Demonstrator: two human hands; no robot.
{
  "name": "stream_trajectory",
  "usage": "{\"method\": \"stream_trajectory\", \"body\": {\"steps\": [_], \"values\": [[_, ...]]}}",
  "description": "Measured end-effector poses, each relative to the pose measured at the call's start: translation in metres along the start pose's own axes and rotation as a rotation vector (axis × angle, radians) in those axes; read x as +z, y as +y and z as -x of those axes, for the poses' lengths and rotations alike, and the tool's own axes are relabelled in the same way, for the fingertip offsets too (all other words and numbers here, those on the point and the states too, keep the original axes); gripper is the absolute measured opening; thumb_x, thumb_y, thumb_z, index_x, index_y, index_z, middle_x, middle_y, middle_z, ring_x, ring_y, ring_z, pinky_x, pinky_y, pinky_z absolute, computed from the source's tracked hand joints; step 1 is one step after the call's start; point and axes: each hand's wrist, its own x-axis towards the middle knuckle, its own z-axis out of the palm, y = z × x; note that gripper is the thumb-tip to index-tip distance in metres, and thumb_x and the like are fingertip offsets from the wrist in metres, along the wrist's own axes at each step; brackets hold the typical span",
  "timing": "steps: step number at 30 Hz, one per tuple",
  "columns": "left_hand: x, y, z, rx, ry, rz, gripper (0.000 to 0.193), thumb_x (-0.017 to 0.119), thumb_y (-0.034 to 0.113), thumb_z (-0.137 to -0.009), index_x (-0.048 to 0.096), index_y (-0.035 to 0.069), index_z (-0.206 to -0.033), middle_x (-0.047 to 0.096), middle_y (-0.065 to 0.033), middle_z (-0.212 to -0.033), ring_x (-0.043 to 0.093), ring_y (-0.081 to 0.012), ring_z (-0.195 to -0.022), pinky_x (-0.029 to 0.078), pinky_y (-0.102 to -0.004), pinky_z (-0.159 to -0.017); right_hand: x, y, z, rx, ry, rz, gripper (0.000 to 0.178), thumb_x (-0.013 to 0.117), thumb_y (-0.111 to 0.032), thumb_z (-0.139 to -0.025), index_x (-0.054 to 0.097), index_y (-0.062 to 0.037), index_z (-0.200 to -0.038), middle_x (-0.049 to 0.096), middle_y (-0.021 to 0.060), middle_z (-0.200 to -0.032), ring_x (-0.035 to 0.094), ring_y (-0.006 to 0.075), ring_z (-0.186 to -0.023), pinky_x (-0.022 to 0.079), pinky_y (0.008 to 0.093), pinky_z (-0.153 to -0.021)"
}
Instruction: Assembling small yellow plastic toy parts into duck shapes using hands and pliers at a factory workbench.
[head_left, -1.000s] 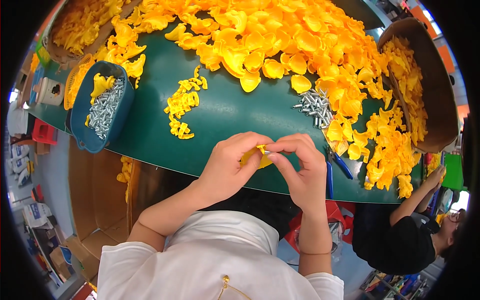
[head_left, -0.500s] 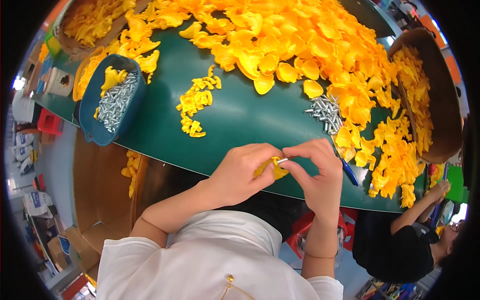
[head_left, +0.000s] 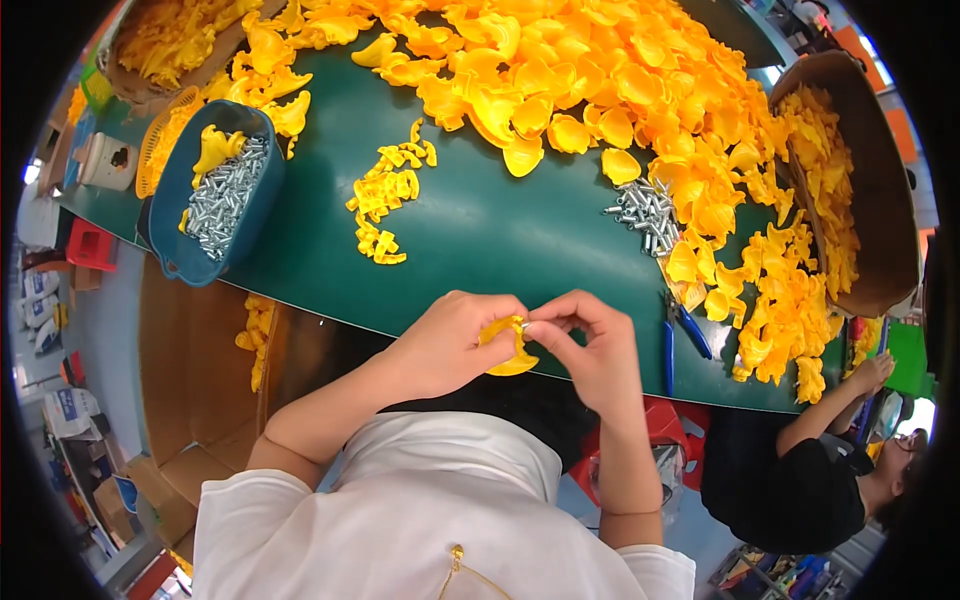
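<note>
Close to the front edge of the table, my left hand [head_left: 462,328] is closed around a curved yellow plastic part [head_left: 512,364]. My right hand [head_left: 590,345] pinches a small silver metal pin [head_left: 527,326] at the part's upper end. Only a short bit of the pin shows between the fingertips, so how deep it sits cannot be told. Right of my hands lie blue-handled pliers [head_left: 690,332]. A little heap of similar metal pins [head_left: 648,212] lies beyond them. Small yellow pieces [head_left: 382,193] form a loose cluster ahead of my left hand.
A large pile of yellow plastic shells [head_left: 600,80] covers the far side of the green table [head_left: 480,230]. At left stands a blue bin [head_left: 165,245] of metal pins; a cardboard box [head_left: 880,200] of yellow parts is at right. A co-worker in black [head_left: 790,480] works at far right.
Both hands have shifted left and the yellow part is turned, showing more of its curve. Less of the pin is visible. The pliers, partly covered before by my right hand, now show both handles.
</note>
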Motion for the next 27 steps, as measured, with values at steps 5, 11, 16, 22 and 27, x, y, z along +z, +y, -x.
{"method": "stream_trajectory", "body": {"steps": [5,11,16,22,27], "values": [[-0.010,0.007,-0.004,-0.129,-0.197,-0.067,0.023,0.059,0.016,-0.083,0.060,-0.001,-0.099,0.062,-0.0171,-0.082,0.060,-0.0313,-0.074,0.046,-0.0371,-0.066,-0.010,0.003,-0.001,-0.083,-0.083,0.061,0.010,0.073,0.000,-0.077,0.068,-0.0006,-0.085,0.065,0.0047,-0.082,0.059,0.0109,-0.075,0.048,0.0251,-0.072],[0.000,0.008,0.014,0.428,0.308,-0.738,0.041,0.072,0.016,-0.070,0.061,0.008,-0.108,0.057,-0.0056,-0.117,0.045,-0.0310,-0.109,0.039,-0.0429,-0.093,-0.023,0.009,-0.030,0.043,0.069,0.167,0.008,0.070,-0.009,-0.081,0.068,-0.0024,-0.086,0.063,0.0044,-0.077,0.055,0.0115,-0.067,0.041,0.0241,-0.062],[0.019,-0.027,0.007,0.526,0.401,-1.062,0.035,0.073,0.013,-0.069,0.063,0.009,-0.103,0.056,-0.0037,-0.115,0.046,-0.0304,-0.108,0.040,-0.0457,-0.092,0.001,-0.022,-0.083,-0.325,-0.037,0.465,0.013,0.068,-0.016,-0.082,0.067,-0.0035,-0.084,0.065,0.0094,-0.076,0.059,0.0266,-0.064,0.046,0.0354,-0.061],[0.018,-0.023,0.004,0.537,0.464,-0.921,0.033,0.065,0.007,-0.071,0.064,0.002,-0.103,0.058,-0.0083,-0.106,0.050,-0.0299,-0.106,0.045,-0.0414,-0.088,0.080,-0.030,-0.143,-0.254,-0.078,0.636,0.020,0.069,-0.024,-0.081,0.068,-0.0048,-0.083,0.067,0.0111,-0.079,0.065,0.0315,-0.072,0.051,0.0390,-0.064],[0.018,-0.035,0.012,0.544,0.478,-0.927,0.034,0.068,0.009,-0.068,0.065,0.003,-0.102,0.059,-0.0063,-0.106,0.053,-0.0268,-0.094,0.046,-0.0365,-0.080,0.092,-0.028,-0.139,-0.362,0.027,0.597,0.018,0.072,-0.024,-0.078,0.067,-0.0061,-0.082,0.063,0.0095,-0.083,0.063,0.0302,-0.075,0.050,0.0403,-0.064]]}}
